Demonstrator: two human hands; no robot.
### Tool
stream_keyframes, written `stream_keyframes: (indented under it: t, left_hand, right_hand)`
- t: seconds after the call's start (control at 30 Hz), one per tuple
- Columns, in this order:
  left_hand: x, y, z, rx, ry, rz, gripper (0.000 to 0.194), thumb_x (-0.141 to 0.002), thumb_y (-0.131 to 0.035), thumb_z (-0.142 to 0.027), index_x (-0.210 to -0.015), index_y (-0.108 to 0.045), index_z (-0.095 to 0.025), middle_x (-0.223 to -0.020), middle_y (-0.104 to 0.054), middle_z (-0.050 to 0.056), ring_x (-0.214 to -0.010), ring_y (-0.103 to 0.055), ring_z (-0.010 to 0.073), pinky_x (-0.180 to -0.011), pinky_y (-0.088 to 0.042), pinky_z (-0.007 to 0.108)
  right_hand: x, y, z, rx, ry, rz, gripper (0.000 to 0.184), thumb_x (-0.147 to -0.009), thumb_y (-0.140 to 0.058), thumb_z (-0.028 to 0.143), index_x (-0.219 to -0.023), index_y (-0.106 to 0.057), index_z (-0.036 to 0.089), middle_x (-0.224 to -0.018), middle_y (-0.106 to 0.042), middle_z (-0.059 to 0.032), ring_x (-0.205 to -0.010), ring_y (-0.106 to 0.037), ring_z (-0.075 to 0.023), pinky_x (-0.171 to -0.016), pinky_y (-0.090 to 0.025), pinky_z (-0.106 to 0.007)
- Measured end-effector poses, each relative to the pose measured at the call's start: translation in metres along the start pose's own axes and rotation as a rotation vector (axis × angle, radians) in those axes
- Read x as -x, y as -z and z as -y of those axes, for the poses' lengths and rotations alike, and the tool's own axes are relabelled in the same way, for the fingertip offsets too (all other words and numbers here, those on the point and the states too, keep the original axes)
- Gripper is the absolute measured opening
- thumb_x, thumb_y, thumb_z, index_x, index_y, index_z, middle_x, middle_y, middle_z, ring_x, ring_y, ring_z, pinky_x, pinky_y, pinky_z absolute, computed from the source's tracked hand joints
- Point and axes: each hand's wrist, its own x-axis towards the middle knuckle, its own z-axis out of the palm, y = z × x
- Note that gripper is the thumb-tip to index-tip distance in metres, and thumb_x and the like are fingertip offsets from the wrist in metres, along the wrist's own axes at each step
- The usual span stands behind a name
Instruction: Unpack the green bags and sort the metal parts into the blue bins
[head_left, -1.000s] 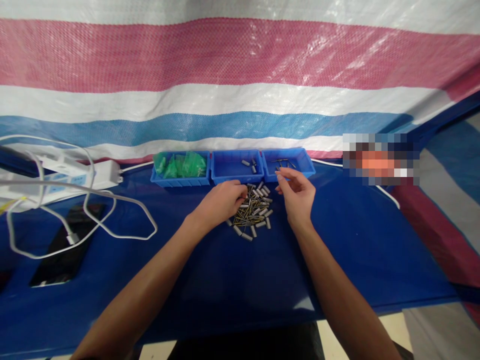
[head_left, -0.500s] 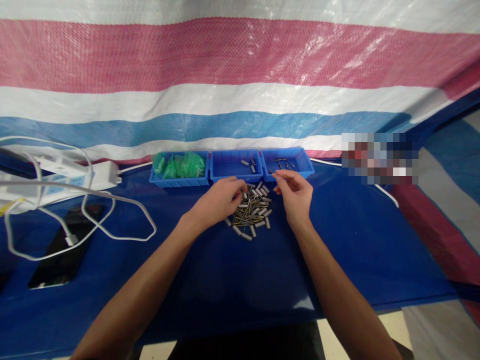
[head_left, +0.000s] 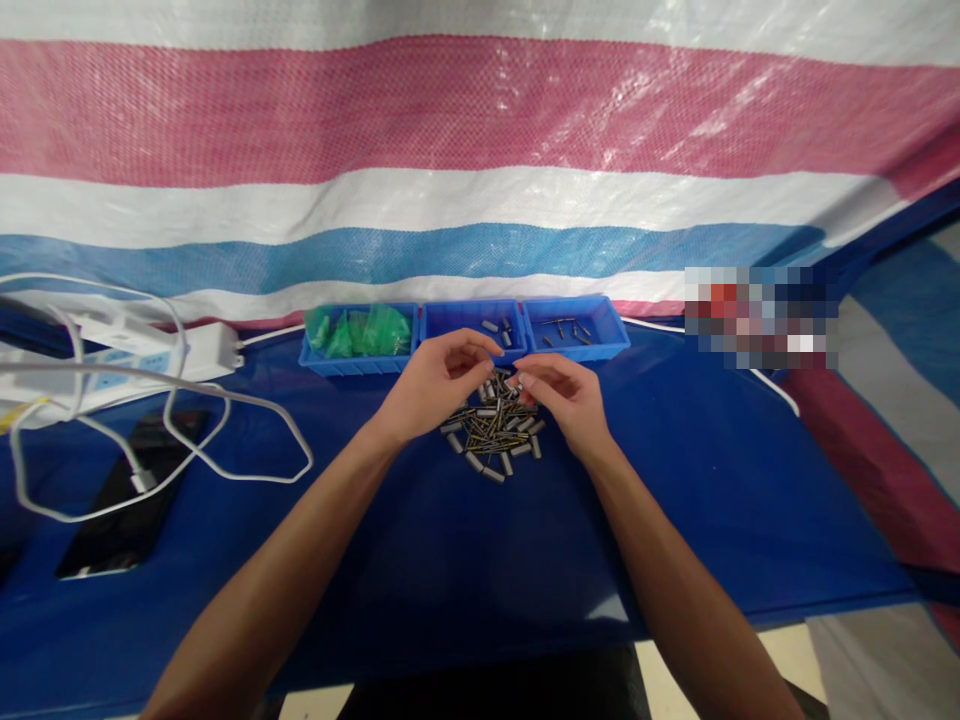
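Observation:
A loose pile of small metal parts [head_left: 495,432], silver cylinders and thin brass-toned pins, lies on the blue tabletop. Over its upper left edge, my left hand [head_left: 442,385] has its thumb and fingers apart, and nothing shows between them. Across from it, my right hand [head_left: 566,400] is closed in a pinch at the pile's upper right; what sits in the fingertips is too small to make out. Behind the hands, the middle blue tray [head_left: 457,325] contains a few silver cylinders, and the right blue tray [head_left: 611,345] several thin pins.
The left blue tray [head_left: 360,367] holds green plastic bags [head_left: 367,330]. On the left lie a white power strip [head_left: 202,350], looped white cables [head_left: 262,400] and a black phone [head_left: 120,510]. A striped tarp [head_left: 450,120] hangs behind the table.
My right hand has moved from the right tray down and left to the pile, and one more pin shows in that tray. My left hand has lifted slightly and its fingers have spread.

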Motion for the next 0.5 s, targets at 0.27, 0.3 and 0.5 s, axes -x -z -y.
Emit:
stream_keyframes:
  t: [0.27, 0.3, 0.5]
  left_hand:
    - [-0.0001, -0.0008, 0.0010, 0.101, 0.066, -0.005, 0.022, -0.084, -0.075, -0.030, -0.099, -0.073, -0.014, -0.090, -0.073, 0.005, -0.082, -0.068, 0.0153, -0.082, -0.057, 0.030]
    - [0.0000, -0.0009, 0.0009, 0.106, 0.072, -0.004, 0.023, -0.084, -0.076, -0.030, -0.099, -0.074, -0.014, -0.091, -0.073, 0.006, -0.082, -0.068, 0.0155, -0.082, -0.057, 0.031]
    - [-0.0001, -0.0015, -0.0002, 0.147, 0.089, -0.004, 0.025, -0.083, -0.077, -0.032, -0.099, -0.074, -0.013, -0.093, -0.075, 0.006, -0.085, -0.070, 0.0169, -0.087, -0.058, 0.033]
  right_hand:
    - [-0.0014, 0.0054, -0.0074, -0.055, -0.076, 0.047, 0.027, -0.076, -0.089, 0.043, -0.096, -0.080, 0.026, -0.084, -0.080, -0.0017, -0.069, -0.072, -0.0171, -0.065, -0.059, -0.031]
    - [-0.0016, 0.0050, -0.0071, -0.052, -0.073, 0.043, 0.027, -0.075, -0.090, 0.042, -0.095, -0.081, 0.027, -0.082, -0.079, -0.0012, -0.070, -0.072, -0.0172, -0.066, -0.059, -0.031]
    - [-0.0011, 0.0014, -0.0054, -0.068, -0.117, 0.063, 0.028, -0.070, -0.093, 0.042, -0.089, -0.082, 0.026, -0.084, -0.081, -0.0021, -0.073, -0.075, -0.0191, -0.070, -0.061, -0.033]
